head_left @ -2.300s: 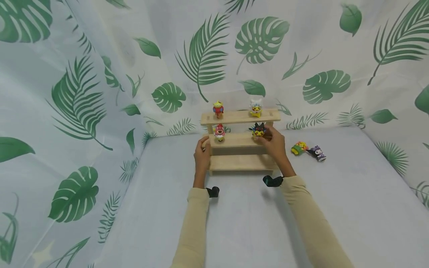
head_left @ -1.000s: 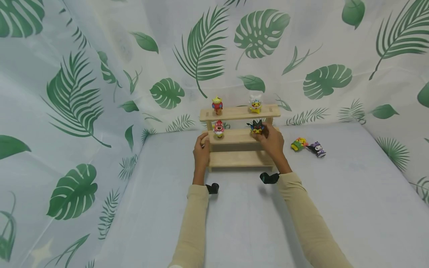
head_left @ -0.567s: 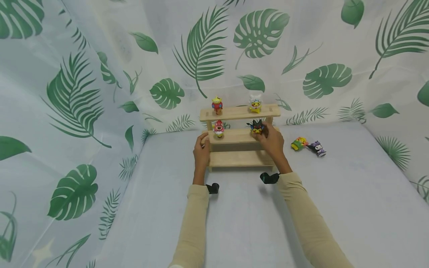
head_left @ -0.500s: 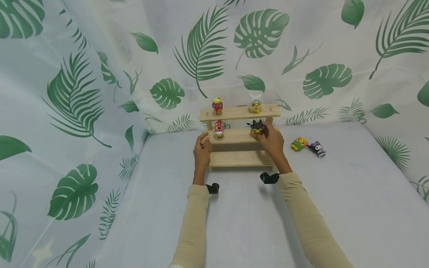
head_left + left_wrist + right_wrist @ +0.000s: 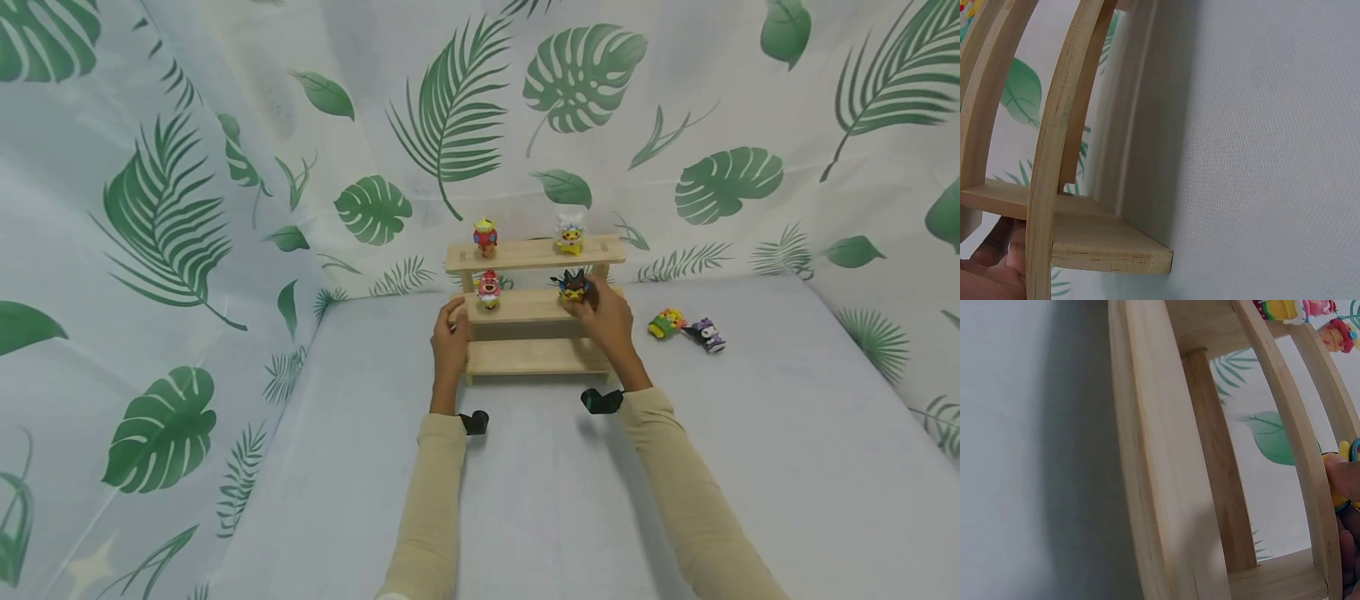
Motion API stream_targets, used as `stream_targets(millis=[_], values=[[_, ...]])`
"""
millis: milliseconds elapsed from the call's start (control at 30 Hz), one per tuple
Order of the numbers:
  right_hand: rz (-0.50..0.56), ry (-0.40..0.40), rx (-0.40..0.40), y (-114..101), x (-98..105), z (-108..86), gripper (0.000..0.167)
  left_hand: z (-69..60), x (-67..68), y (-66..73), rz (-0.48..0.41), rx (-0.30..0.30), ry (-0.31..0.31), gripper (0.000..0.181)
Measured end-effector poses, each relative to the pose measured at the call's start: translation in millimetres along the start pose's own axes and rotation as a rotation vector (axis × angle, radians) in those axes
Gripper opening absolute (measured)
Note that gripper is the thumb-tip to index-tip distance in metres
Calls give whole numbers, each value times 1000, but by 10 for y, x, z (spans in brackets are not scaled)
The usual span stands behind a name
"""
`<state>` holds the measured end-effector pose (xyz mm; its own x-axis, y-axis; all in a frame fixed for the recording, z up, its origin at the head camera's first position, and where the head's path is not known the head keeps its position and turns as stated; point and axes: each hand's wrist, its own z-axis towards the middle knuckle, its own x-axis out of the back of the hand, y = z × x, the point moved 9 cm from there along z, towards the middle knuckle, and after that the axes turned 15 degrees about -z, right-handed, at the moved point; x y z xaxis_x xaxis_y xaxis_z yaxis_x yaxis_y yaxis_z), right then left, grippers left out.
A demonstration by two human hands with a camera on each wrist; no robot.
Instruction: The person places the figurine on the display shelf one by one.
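Note:
A three-tier wooden display shelf (image 5: pixel 536 357) stands on the white cloth. My left hand (image 5: pixel 449 342) grips its left end at the middle tier; in the left wrist view, bent fingers (image 5: pixel 1015 250) show beside the wood. On the right of that tier, my right hand (image 5: pixel 609 318) pinches a small yellow figurine with a black eared hood (image 5: pixel 573 287). The right wrist view shows only part of the figurine, with the thumb (image 5: pixel 1342 475) against it. A pink figurine with a red top (image 5: pixel 488 290) stands at the tier's left.
On the top tier stand a yellow-headed figurine in red (image 5: pixel 485 237) and a white-hooded yellow figurine (image 5: pixel 570 234). Right of the shelf, a green-and-yellow figurine (image 5: pixel 665 323) and a purple-and-black figurine (image 5: pixel 706 335) lie on the cloth. A leaf-print curtain (image 5: pixel 465 108) hangs behind.
My view has shifted slightly since the earliest frame. The right hand keeps its pinch on the black-hooded figurine, which stays on the middle tier, and the left hand keeps its hold on the shelf.

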<state>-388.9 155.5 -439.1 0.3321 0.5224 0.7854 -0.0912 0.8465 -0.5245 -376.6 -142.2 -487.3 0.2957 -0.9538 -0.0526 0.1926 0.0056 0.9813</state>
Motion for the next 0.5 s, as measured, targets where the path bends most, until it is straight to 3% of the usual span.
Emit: stream_targets(millis=[133, 300, 500], values=[[26, 13, 12, -5, -8, -5, 57, 6, 1, -4, -8, 3, -6, 31], [143, 42, 31, 4, 22, -69, 56, 15, -7, -16, -7, 3, -13, 31], [287, 164, 52, 88, 189, -202, 45, 13, -7, -20, -2, 3, -19, 32]])
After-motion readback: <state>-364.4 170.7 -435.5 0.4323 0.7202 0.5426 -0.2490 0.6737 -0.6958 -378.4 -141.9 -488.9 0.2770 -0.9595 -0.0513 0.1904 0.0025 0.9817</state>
